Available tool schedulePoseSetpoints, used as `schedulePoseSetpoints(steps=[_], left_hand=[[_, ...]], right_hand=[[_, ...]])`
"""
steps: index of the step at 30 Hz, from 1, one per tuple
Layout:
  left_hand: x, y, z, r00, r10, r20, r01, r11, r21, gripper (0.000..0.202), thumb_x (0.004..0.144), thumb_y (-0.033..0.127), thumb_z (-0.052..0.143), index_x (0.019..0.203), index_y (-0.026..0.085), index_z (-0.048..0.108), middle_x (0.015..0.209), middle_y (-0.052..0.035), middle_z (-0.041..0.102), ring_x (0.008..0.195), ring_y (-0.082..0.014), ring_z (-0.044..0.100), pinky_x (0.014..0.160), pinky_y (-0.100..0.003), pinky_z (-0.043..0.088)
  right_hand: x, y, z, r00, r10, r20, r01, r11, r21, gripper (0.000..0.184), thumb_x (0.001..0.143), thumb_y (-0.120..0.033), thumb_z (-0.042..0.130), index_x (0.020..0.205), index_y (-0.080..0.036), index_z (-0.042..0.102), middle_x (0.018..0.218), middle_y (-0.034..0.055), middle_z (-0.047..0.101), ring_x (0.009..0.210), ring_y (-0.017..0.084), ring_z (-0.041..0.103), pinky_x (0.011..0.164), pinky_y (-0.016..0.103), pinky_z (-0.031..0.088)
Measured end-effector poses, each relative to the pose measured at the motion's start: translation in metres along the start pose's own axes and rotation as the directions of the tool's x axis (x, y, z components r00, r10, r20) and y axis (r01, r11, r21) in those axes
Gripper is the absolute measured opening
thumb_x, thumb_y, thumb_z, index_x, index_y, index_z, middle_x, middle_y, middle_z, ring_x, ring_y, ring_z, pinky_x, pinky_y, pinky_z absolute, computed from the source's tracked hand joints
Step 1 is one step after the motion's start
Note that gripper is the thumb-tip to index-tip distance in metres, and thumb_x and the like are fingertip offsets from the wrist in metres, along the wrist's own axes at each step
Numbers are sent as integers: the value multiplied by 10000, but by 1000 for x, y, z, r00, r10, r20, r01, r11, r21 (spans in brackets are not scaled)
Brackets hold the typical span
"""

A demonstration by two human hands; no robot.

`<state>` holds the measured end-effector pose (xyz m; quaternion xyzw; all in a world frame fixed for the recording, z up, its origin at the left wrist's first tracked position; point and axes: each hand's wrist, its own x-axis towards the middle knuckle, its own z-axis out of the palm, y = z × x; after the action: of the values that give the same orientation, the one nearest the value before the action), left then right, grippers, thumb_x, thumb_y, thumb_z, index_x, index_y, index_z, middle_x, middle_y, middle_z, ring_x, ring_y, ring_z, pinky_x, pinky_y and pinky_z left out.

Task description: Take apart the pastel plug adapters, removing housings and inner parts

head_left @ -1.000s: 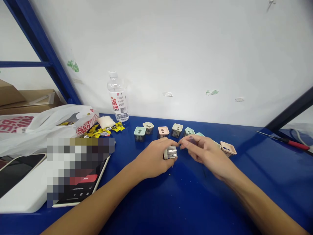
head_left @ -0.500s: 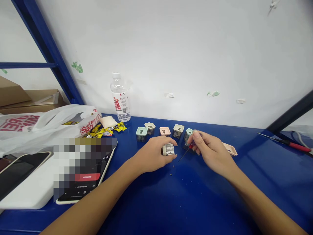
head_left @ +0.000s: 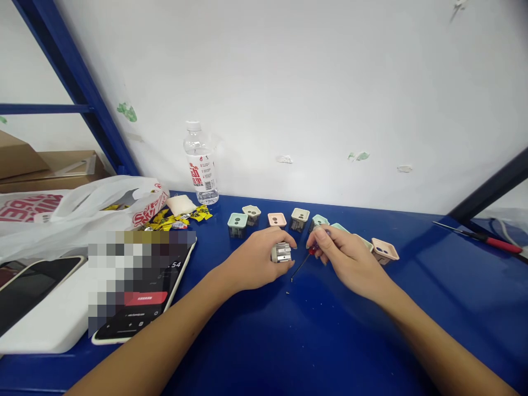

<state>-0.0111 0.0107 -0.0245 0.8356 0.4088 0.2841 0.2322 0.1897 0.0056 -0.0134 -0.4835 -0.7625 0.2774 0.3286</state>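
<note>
My left hand (head_left: 258, 259) is closed around a pencil sharpener (head_left: 283, 252), whose metal sharpening part faces right between thumb and fingers. A thin screwdriver (head_left: 301, 266) with a red collar is pinched in my right hand (head_left: 348, 257); its shaft slants down to the left. Its tip meets a tiny screw at the tabletop, though whether they are joined I cannot tell. Another small screw (head_left: 287, 292) lies just below. Behind my hands stand several sharpeners, among them a mint one (head_left: 237, 221), a pink one (head_left: 276, 220) and a cream one (head_left: 300, 218).
On the blue table (head_left: 256, 346), a water bottle (head_left: 201, 173) stands against the wall. To the left are yellow-wrapped packets (head_left: 165, 221), a plastic bag (head_left: 94, 206) and phones (head_left: 165, 291). A pink-topped sharpener (head_left: 385, 250) and a red-handled tool (head_left: 501, 244) lie right.
My right hand has moved left and slightly down, bringing the screwdriver tip to the small screw. My left hand keeps the sharpener in nearly the same place.
</note>
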Motion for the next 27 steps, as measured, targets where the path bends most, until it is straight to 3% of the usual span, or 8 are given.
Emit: schedulePoseSetpoints(steps=[6,11,15,21,27], left_hand=[[-1,-3,1,996,84,29,-83,996,-39,237,751,81,571,946,201,630,920,-8,599,836,-141,564,760,-258,455],[-2,-5,1,996,36,83,-33,999,-31,237,758,99,572,933,223,673,907,-15,550,787,-131,553,709,-244,454],[-3,-3,0,992,-5,128,10,999,-37,207,749,157,631,936,233,677,951,-13,554,861,-147,558,784,-265,458],[-3,-1,1,993,-31,112,36,998,-49,232,801,406,652,946,232,698,933,-24,553,829,-147,555,794,-294,454],[-1,-1,2,996,8,89,-2,998,-70,218,875,382,571,910,224,718,882,-12,545,782,-116,536,738,-260,432]], right_hand=[[0,-1,-3,999,-19,-47,21,999,38,506,951,-579,322,786,-183,589,675,17,565,603,134,536,569,258,417],[-2,0,-7,991,-17,-131,30,994,103,479,949,-572,350,788,-187,584,651,12,557,572,120,512,539,240,402],[-4,-1,-11,973,-10,-231,57,979,196,457,947,-560,375,780,-191,587,620,5,531,545,111,508,508,228,394],[-5,-4,-13,944,-34,-328,116,965,234,442,940,-561,390,777,-204,591,641,11,539,548,115,515,520,237,428],[-5,-5,-12,942,-46,-333,126,967,221,443,942,-561,382,787,-203,591,643,11,547,551,113,522,523,234,439]])
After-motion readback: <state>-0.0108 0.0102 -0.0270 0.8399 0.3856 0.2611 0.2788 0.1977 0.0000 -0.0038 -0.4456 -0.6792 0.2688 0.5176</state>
